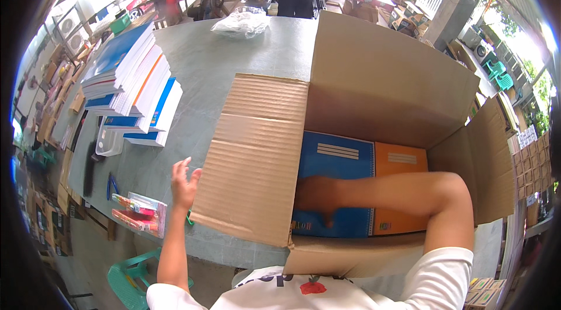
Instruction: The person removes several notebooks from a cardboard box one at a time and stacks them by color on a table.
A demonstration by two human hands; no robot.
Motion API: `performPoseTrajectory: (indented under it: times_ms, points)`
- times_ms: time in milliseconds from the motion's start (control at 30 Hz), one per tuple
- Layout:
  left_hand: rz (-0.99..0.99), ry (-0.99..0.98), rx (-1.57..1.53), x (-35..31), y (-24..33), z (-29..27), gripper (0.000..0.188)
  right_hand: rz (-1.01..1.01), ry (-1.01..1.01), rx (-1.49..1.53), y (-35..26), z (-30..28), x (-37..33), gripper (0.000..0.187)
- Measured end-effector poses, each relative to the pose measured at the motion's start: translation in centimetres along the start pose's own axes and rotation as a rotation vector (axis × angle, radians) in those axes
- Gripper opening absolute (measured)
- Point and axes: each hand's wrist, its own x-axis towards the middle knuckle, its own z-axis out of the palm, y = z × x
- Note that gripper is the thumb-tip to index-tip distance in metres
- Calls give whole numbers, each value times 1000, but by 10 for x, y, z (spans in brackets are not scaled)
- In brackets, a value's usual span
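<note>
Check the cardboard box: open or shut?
Open. The cardboard box has its left flap spread outward, a blue notebook and an orange notebook show inside, and the right hand reaches in.

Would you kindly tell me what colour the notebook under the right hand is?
Blue; the notebook shows best in the head view.

A white short-sleeved shirt (280, 299) bears a red print (313, 286).

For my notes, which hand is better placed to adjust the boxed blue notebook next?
Probably the right hand: it reaches inside the box, at the blue notebook; the left hand is outside.
</note>
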Motion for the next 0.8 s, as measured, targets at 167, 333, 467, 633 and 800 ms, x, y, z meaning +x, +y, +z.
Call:
performPoseTrajectory:
  times_ms: [167, 333, 467, 633, 800]
  points:
    - [-195, 53, -82, -13, 49, -117, 29, -171, -190, -108, 11, 16, 55, 70]
    - [-395, 146, -220, -47, 40, -185, 29, -60, -426, -125, -20, -4, 33, 82]
    - [-522, 297, -503, -46, 39, -189, 26, -40, -325, -281, -6, 1, 30, 88]
    - [-418, 100, -511, -10, 81, -163, 24, -137, -257, 10, 33, 22, 65, 72]
    - [-330, -30, -475, 9, 116, -154, 24, -92, -241, -47, 28, 6, 53, 79]
